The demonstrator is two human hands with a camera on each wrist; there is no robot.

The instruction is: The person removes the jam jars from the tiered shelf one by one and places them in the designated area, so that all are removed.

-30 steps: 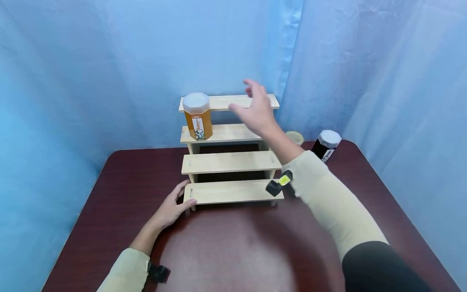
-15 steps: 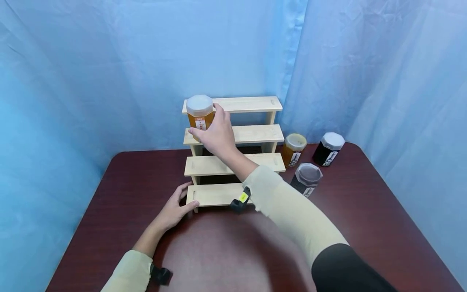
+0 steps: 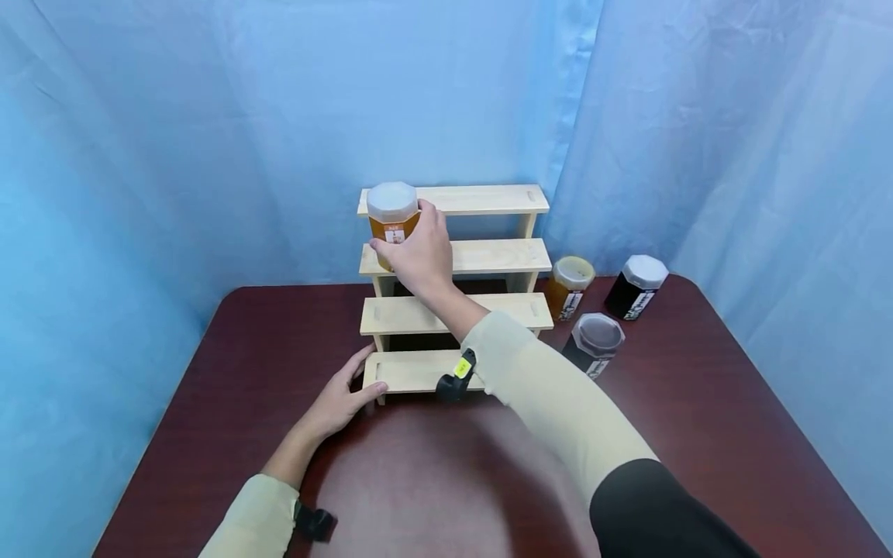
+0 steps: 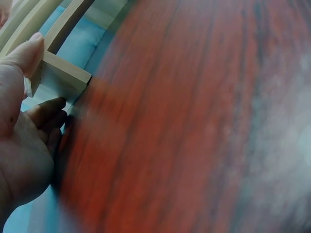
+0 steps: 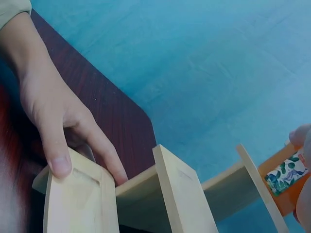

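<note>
A four-step wooden display stand (image 3: 488,256) stands toward the back of the table. My right hand (image 3: 425,252) grips a jar of amber contents with a whitish lid (image 3: 393,203) at the left end of the second shelf from the top. Thumb and fingers lie on either side of the jar and cover part of its label. In the right wrist view the jar's floral label (image 5: 286,175) shows beside that hand. My left hand (image 3: 338,401) holds the left end of the lowest shelf (image 5: 85,199), its thumb on top and fingers around the outer side.
To the stand's right on the dark red table (image 3: 698,434) are an amber jar with a pale yellow lid (image 3: 563,298), a dark jar with a white lid (image 3: 631,291) and a dark jar with a translucent lid (image 3: 594,341). Blue curtains (image 3: 209,139) hang behind.
My right hand has come leftward and down from above the top shelf and taken hold of the amber jar. My left hand stays at the stand; the view has shifted slightly.
</note>
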